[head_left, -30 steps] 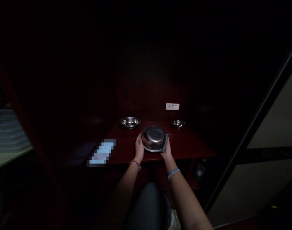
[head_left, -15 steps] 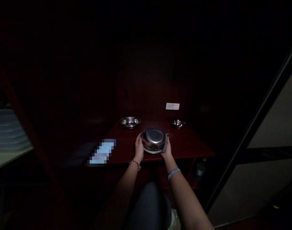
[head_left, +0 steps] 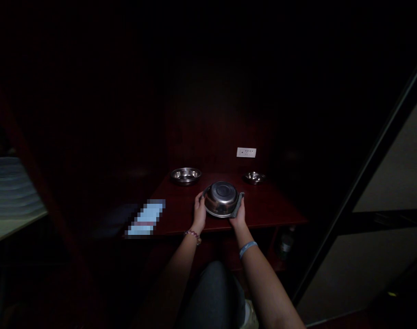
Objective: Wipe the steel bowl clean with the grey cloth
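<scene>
A steel bowl (head_left: 222, 201) is held bottom up over the front of a dark red desk (head_left: 273, 205). My left hand (head_left: 199, 212) grips its left rim, with the thumb toward the top. On the other side, my right hand (head_left: 240, 214) is closed on a grey cloth (head_left: 238, 206) pressed against the bowl's right rim. The bowl's inside faces down and is hidden. Behind it, a wider steel bowl (head_left: 186, 176) stands upright at the back left, and a smaller steel bowl (head_left: 255, 177) at the back right.
A blurred bright rectangle (head_left: 146, 219) lies at the desk's left front. A white socket panel (head_left: 246, 152) is on the back wall. Stacked plates (head_left: 13, 187) stand on a shelf at far left. Under the desk's right side is a bottle (head_left: 286, 244).
The held bowl has shifted and turned slightly to the right. My left fingers have slid a little on its rim, and the cloth on the right has moved slightly with my right hand.
</scene>
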`<state>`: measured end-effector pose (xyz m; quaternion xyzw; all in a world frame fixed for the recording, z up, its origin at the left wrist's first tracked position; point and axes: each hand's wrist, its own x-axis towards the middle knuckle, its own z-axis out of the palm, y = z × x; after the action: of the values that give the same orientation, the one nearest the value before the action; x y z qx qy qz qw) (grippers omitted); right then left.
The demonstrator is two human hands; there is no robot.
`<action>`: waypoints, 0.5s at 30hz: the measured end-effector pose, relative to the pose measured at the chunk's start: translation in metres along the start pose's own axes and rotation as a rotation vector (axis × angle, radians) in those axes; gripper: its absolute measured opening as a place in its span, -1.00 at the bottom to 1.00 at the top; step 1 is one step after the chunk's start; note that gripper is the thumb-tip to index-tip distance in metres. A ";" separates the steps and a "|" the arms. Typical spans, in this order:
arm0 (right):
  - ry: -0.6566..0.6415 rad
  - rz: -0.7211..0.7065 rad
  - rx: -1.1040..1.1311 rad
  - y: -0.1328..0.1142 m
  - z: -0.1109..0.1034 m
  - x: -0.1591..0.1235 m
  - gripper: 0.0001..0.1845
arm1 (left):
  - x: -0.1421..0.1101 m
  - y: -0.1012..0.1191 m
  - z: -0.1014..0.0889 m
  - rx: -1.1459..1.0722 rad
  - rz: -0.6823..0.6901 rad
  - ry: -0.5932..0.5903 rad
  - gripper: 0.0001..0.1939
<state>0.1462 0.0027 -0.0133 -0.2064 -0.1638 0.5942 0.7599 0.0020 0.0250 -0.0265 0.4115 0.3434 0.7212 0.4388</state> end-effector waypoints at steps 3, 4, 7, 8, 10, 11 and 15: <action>0.005 -0.006 0.007 0.000 0.000 0.000 -0.48 | 0.001 -0.001 0.000 0.017 0.012 -0.032 -0.65; -0.003 -0.012 0.003 0.000 0.000 0.000 -0.49 | 0.001 -0.001 0.000 0.019 0.018 -0.046 -0.64; -0.019 -0.019 -0.013 0.000 0.000 0.000 -0.47 | 0.001 -0.001 0.000 0.025 0.028 -0.074 -0.59; -0.022 -0.016 -0.015 0.000 0.000 0.001 -0.46 | 0.001 -0.001 0.000 0.028 0.029 -0.077 -0.58; -0.021 -0.014 -0.011 0.000 0.000 0.001 -0.46 | 0.001 -0.002 -0.001 0.030 0.028 -0.077 -0.55; -0.022 -0.017 -0.008 0.000 0.000 0.001 -0.46 | 0.001 -0.003 -0.001 0.031 0.028 -0.076 -0.55; -0.033 -0.029 -0.008 0.001 -0.002 0.002 -0.46 | 0.002 -0.005 -0.001 0.034 0.024 -0.078 -0.57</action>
<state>0.1471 0.0047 -0.0149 -0.1973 -0.1814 0.5859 0.7647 0.0022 0.0281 -0.0306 0.4510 0.3332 0.7038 0.4361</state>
